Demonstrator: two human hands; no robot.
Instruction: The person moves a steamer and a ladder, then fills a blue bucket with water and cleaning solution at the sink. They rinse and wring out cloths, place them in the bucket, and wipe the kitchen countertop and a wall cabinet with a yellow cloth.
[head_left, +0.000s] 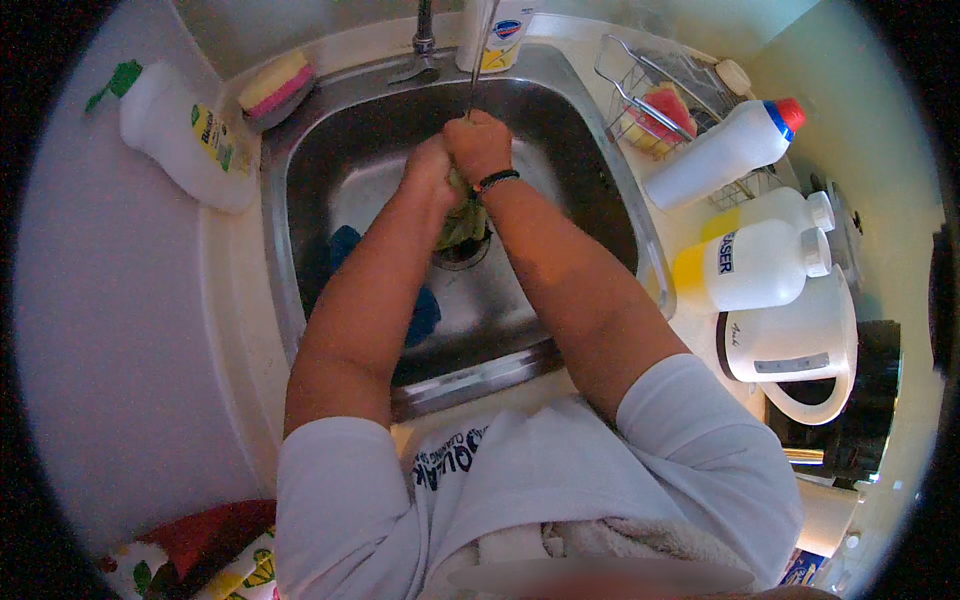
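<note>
Both hands are together over a stainless steel sink (510, 300), under a thin stream of water (474, 90). My right hand (480, 146), with a dark band at the wrist, is closed on a wet greenish-yellow cloth (461, 225). My left hand (431, 172) grips the same cloth just beside it. Its lower part hangs down over the drain (466, 259). Most of the cloth's upper part is hidden by my fingers. Blue items (424, 315), perhaps cloth, lie in the basin partly behind my left forearm.
A faucet (424, 45) and a soap bottle (499, 37) stand behind the sink. Left are a white bottle (187, 142) and sponges (277, 86). Right stand a wire rack (622, 97), a red-capped bottle (720, 157), white-and-yellow bottles (757, 266) and an electric kettle (795, 337).
</note>
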